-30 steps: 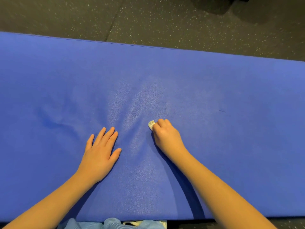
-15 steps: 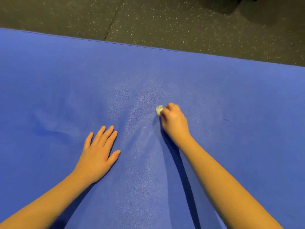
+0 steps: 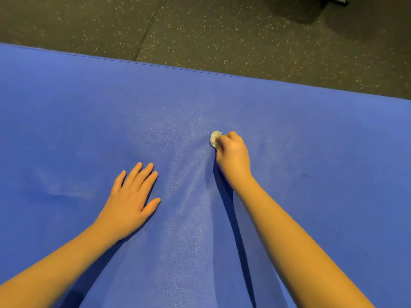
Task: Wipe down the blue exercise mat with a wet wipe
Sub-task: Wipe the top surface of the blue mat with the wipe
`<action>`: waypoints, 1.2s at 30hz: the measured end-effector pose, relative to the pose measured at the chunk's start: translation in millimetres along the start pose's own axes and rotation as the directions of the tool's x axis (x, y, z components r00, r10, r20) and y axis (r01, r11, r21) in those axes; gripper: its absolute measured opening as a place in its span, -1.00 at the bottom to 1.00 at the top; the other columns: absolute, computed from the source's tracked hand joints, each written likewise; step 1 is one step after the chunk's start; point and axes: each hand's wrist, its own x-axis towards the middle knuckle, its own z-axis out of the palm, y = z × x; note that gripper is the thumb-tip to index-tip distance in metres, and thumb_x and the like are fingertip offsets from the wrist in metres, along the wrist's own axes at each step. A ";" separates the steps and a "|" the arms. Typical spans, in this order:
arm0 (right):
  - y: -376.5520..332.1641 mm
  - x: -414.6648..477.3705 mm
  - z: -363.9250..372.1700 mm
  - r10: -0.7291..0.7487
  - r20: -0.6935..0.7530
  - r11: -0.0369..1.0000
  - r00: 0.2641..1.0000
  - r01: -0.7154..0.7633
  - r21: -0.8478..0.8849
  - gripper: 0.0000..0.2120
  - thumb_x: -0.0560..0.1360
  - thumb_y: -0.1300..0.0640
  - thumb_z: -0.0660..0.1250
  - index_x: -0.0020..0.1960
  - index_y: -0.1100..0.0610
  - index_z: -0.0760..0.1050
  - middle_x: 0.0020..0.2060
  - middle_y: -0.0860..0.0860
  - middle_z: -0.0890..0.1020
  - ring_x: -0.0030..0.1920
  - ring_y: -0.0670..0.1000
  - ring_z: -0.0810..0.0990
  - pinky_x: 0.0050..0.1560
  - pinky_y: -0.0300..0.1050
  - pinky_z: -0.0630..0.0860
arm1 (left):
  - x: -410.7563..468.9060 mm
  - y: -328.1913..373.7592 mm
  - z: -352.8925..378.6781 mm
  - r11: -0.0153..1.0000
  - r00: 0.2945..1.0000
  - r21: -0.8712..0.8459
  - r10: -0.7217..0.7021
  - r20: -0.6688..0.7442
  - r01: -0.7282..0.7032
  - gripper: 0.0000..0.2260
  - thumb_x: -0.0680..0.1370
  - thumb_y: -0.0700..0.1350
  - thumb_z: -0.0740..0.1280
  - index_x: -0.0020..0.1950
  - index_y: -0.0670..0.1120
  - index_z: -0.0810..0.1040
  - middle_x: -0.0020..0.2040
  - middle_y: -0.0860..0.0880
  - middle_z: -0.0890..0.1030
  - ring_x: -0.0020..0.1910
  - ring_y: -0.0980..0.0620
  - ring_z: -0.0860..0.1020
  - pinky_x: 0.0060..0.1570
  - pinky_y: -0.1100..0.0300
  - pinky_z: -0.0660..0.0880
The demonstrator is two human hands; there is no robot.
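The blue exercise mat (image 3: 311,134) fills most of the view, its far edge running from upper left to right. My right hand (image 3: 232,154) grips a small balled-up white wet wipe (image 3: 214,138) and presses it on the mat near the middle; only part of the wipe peeks out past the fingers. My left hand (image 3: 131,201) lies flat on the mat with straight, spread fingers, to the left of and nearer than the right hand. A paler wiped streak runs between the two hands.
Beyond the mat's far edge lies dark speckled rubber flooring (image 3: 222,36) with a seam. A dark object (image 3: 333,0) sits at the top right edge. A faint crease marks the mat at the left.
My right hand has slid the wipe away from me, farther up the mat. The left hand has stayed flat in place. The view has tilted forward, hiding the near edge.
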 end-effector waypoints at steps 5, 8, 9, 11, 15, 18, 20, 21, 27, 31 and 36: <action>-30.9 -5.8 14.0 -0.165 0.093 0.986 0.982 0.161 0.054 -0.82 0.41 0.43 0.31 -0.06 0.22 0.51 -0.31 0.09 0.40 -0.32 0.15 0.39 -0.46 -0.05 0.39 | 14.6 -7.1 -4.1 0.999 0.999 0.005 0.033 -0.024 -0.033 -0.37 0.60 0.24 -0.05 0.45 -0.17 0.36 0.49 -0.11 0.31 0.49 -0.08 0.14 0.42 -0.10 0.03; -21.7 15.3 5.0 -0.232 0.194 0.972 0.953 0.232 0.021 -0.80 0.40 0.40 0.31 -0.01 0.22 0.52 -0.27 0.11 0.42 -0.29 0.19 0.41 -0.45 -0.02 0.40 | 34.5 -16.1 -10.4 1.000 0.999 0.001 -0.006 -0.043 0.006 -0.37 0.55 0.21 0.01 0.49 -0.14 0.30 0.53 -0.07 0.23 0.52 -0.07 0.10 0.44 -0.19 0.07; -16.4 27.2 2.4 -0.198 0.181 0.979 0.963 0.203 -0.005 -0.79 0.40 0.41 0.29 -0.01 0.22 0.52 -0.25 0.12 0.42 -0.27 0.19 0.42 -0.43 -0.01 0.39 | 40.9 -19.2 -12.3 1.000 0.999 0.002 -0.021 -0.042 0.021 -0.37 0.55 0.22 0.00 0.50 -0.13 0.29 0.54 -0.06 0.21 0.52 -0.07 0.09 0.44 -0.21 0.07; -8.2 51.5 1.6 -0.062 0.126 0.995 0.990 0.072 -0.072 -0.81 0.41 0.42 0.23 -0.04 0.23 0.50 -0.24 0.11 0.36 -0.25 0.17 0.36 -0.41 -0.02 0.30 | 49.7 -23.9 -13.5 0.999 0.999 0.015 -0.036 -0.021 0.036 -0.36 0.55 0.23 -0.02 0.51 -0.12 0.27 0.55 -0.06 0.19 0.53 -0.07 0.09 0.44 -0.21 0.04; -20.0 73.9 8.4 -0.053 0.136 0.991 0.989 0.069 -0.119 -0.77 0.36 0.49 0.18 -0.08 0.26 0.45 -0.21 0.10 0.29 -0.25 0.12 0.26 -0.42 -0.08 0.13 | 52.0 -21.9 -6.2 0.993 1.000 0.116 -0.024 -0.002 0.024 -0.38 0.61 0.21 -0.09 0.49 -0.18 0.30 0.52 -0.13 0.25 0.50 -0.15 0.14 0.42 -0.16 -0.04; -21.8 80.6 10.9 -0.269 0.277 0.935 0.922 0.319 -0.155 -0.75 0.35 0.51 0.22 -0.07 0.25 0.46 -0.19 0.12 0.37 -0.23 0.10 0.26 -0.46 -0.17 0.03 | 52.1 -19.8 -4.0 0.988 0.999 0.148 -0.042 0.016 0.039 -0.34 0.63 0.20 -0.21 0.48 -0.20 0.31 0.51 -0.16 0.26 0.49 -0.17 0.15 0.41 -0.14 -0.10; -18.6 99.9 6.0 -0.193 0.273 0.933 0.943 0.262 -0.248 -0.75 0.39 0.48 0.21 -0.02 0.22 0.48 -0.12 0.12 0.41 -0.19 0.08 0.27 -0.46 -0.15 0.01 | 52.9 -21.5 -3.9 0.986 0.999 0.163 -0.040 0.025 0.036 -0.34 0.63 0.20 -0.21 0.48 -0.21 0.30 0.51 -0.16 0.25 0.50 -0.18 0.14 0.42 -0.15 -0.11; -16.8 110.4 2.9 -0.093 0.255 0.934 0.962 0.173 -0.312 -0.74 0.42 0.47 0.19 0.00 0.21 0.48 -0.10 0.11 0.39 -0.17 0.09 0.27 -0.45 -0.13 0.04 | 52.2 -21.0 -3.4 0.986 0.999 0.164 -0.034 0.023 0.030 -0.35 0.63 0.19 -0.21 0.47 -0.21 0.30 0.51 -0.16 0.25 0.50 -0.18 0.14 0.42 -0.16 -0.10; -31.1 138.5 15.8 -0.053 0.254 0.964 0.966 0.116 -0.240 -0.73 0.49 0.40 0.17 0.16 0.25 0.46 0.03 0.16 0.42 0.05 0.18 0.40 -0.29 -0.08 0.30 | 52.8 -22.5 -2.9 0.989 1.000 0.148 -0.020 0.010 0.019 -0.39 0.64 0.19 -0.19 0.47 -0.18 0.28 0.50 -0.15 0.28 0.49 -0.17 0.17 0.40 -0.19 -0.01; -19.5 148.8 20.2 -0.122 0.341 0.921 0.932 0.234 -0.310 -0.55 0.61 0.20 0.15 0.47 0.22 0.21 0.36 0.22 0.31 0.36 0.15 0.26 -0.07 0.03 0.47 | 58.3 -31.0 -8.4 0.987 1.000 0.156 0.022 0.007 -0.022 -0.35 0.62 0.23 -0.17 0.45 -0.17 0.36 0.49 -0.14 0.30 0.48 -0.17 0.20 0.38 -0.20 0.08; -21.4 165.1 21.8 0.111 0.265 0.980 0.958 -0.062 -0.188 -0.46 0.62 -0.07 0.14 0.45 0.25 0.23 0.38 0.13 0.27 0.39 0.13 0.21 0.22 0.02 0.37 | 60.2 -27.5 -12.3 0.985 1.000 0.171 0.024 0.013 -0.026 -0.40 0.59 0.19 -0.02 0.45 -0.20 0.37 0.49 -0.16 0.30 0.48 -0.18 0.19 0.38 -0.22 0.07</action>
